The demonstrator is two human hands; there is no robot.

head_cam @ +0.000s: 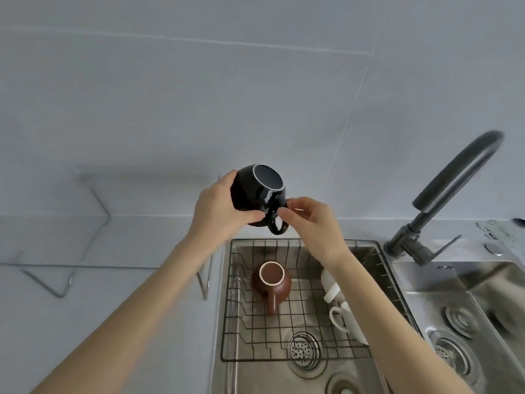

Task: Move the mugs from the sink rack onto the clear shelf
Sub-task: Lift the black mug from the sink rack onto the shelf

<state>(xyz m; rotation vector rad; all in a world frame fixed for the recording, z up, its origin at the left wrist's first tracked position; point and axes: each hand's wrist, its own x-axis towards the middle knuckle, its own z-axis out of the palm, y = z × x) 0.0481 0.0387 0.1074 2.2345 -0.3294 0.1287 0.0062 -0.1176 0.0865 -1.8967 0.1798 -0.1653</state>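
The black mug [257,199] is held in the air, tipped so its round base faces up toward the camera and its handle hangs at the lower right. The left hand [217,211] wraps the mug's left side, fingers curled around the body and thumb pressed near the handle. The right hand [311,220] pinches the handle with thumb and fingertips closed on it.

Directly below the fingers sits the wire sink rack [284,302], set in the left basin of a steel sink [443,282]. In the rack, under the left fingers, a brown mug [271,282] stands upside down, handle pointing toward the camera. Under the right wrist lie two white mugs [339,305] on their sides, partly hidden by the forearm.

Left of the fingers stands the clear shelf [93,203], nearly invisible against the pale grey counter [113,308]. Right of the fingers a dark curved faucet [454,186] rises. Behind everything is a wall of large grey tiles [199,95].
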